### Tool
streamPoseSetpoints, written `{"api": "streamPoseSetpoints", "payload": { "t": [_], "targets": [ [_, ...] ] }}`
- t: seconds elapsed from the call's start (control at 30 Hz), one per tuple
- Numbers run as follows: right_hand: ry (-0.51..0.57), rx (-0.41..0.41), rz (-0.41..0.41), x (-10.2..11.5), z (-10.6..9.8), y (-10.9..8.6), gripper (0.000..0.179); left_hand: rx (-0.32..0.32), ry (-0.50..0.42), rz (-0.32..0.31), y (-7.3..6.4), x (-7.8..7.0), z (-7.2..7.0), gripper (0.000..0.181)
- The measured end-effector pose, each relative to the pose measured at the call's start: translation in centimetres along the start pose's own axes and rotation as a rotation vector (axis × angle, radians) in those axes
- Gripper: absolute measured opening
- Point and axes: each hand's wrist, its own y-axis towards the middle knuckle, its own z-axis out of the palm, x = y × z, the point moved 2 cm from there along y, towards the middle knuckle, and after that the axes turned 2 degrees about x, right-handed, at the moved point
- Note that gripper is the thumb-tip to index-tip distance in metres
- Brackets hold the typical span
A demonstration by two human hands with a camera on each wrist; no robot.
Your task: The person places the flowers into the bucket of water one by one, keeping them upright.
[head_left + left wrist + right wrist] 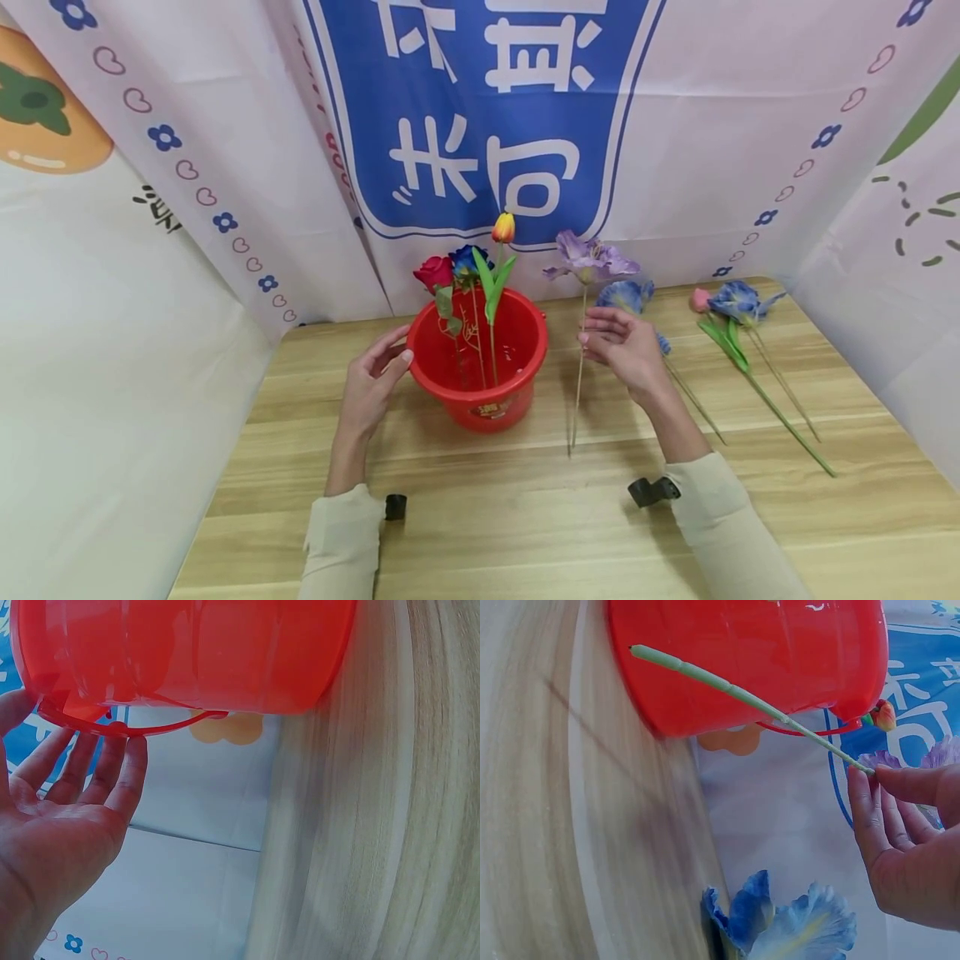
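A red bucket stands on the table with a red rose, a blue rose and an orange-yellow tulip in it. My left hand holds its left side, thumb at the rim and fingers by the red handle, as the left wrist view shows. To the right of the bucket, my right hand pinches the stem of a purple artificial flower between thumb and fingertips. The flower is upright, bloom above the hand. Its green stem points down past the bucket in the right wrist view.
Behind my right hand lies a blue flower. Farther right, another blue flower and a pink tulip lie on the wooden table. A printed cloth hangs along the table's back edge.
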Motion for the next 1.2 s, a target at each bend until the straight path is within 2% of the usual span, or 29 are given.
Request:
{"api": "streamPoseSetpoints", "payload": {
  "t": [0.37, 0.8, 1.2],
  "targets": [
    [-0.005, 0.009, -0.017, 1.5, 0.8, -0.8, 0.046, -0.011, -0.018, 0.001, -0.2, -0.1, -0.1, 0.048],
    [-0.003, 0.031, -0.106, 3.3, 2.0, -1.8, 0.044, 0.014, -0.029, 0.001, -0.2, -0.2, 0.0, 0.048],
    [-0.070, 0.051, -0.203, 7.5, 4.6, -1.1, 0.043, 0.011, -0.031, 0.016, -0.1, -0.1, 0.0, 0.046]
  ]
}}
